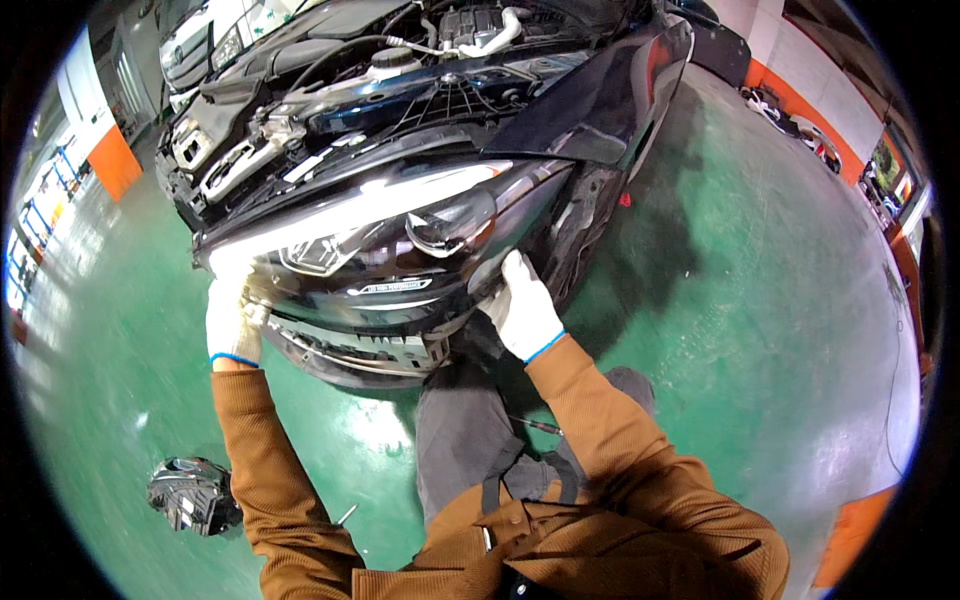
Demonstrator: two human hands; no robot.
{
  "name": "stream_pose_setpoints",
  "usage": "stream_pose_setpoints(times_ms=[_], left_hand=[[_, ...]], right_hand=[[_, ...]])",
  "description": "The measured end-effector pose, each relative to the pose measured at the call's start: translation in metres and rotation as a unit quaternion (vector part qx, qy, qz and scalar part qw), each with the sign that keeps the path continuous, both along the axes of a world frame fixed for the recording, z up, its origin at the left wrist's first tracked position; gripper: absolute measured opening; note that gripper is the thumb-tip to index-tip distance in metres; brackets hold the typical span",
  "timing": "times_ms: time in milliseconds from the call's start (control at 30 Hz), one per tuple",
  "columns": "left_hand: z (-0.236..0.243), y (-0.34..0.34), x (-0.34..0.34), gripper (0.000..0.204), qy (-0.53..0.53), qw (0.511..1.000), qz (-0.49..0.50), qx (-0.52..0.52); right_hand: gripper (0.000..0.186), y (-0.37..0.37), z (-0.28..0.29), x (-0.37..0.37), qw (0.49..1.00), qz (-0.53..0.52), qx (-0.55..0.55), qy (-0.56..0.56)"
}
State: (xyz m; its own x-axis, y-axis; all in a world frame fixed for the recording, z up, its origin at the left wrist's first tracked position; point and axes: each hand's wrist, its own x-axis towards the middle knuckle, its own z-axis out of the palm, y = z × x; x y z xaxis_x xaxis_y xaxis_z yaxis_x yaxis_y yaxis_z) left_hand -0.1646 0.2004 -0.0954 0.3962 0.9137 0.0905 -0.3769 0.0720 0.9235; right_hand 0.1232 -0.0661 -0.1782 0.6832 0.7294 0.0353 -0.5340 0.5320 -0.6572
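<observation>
While the headlight unit [390, 245] is sitting crosswise at the car's [420, 90] front corner, its long axis is running hand to hand — left hand [232, 318] gripping one end, right hand [522, 305] clasping the other, both equally near.

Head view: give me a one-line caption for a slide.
Two white-gloved hands, left and right, grip the ends of a glossy black car headlight unit at a stripped car front above a green floor.
</observation>
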Motion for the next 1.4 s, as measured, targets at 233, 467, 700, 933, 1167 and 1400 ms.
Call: stream_pose_setpoints(times_ms=[233,467,700,933,1167,1400], left_hand=[[0.000,0.009,-0.001,0.026,0.003,0.999,0.014,-0.032],[0.103,-0.050,0.071,0.073,0.175,0.881,0.223,0.379],[0.187,-0.051,0.215,0.091,0.413,0.648,-0.049,0.639],[0.186,-0.033,0.273,0.096,0.471,0.615,-0.179,0.607],[0.177,-0.011,0.281,0.086,0.420,0.602,-0.174,0.657],[0.176,-0.009,0.286,0.077,0.410,0.574,-0.154,0.691]], right_hand=[[0.061,0.001,0.001,-0.010,0.996,-0.045,-0.075,-0.011],[0.067,-0.009,-0.005,-0.004,0.996,0.009,-0.086,0.003],[0.068,0.004,-0.009,-0.011,0.992,0.011,-0.057,-0.108],[0.084,0.004,-0.010,-0.022,0.993,-0.001,-0.069,-0.099],[0.066,-0.004,0.013,-0.037,0.998,0.024,0.051,-0.010],[0.068,0.001,0.015,-0.038,0.999,-0.015,0.045,-0.026]])
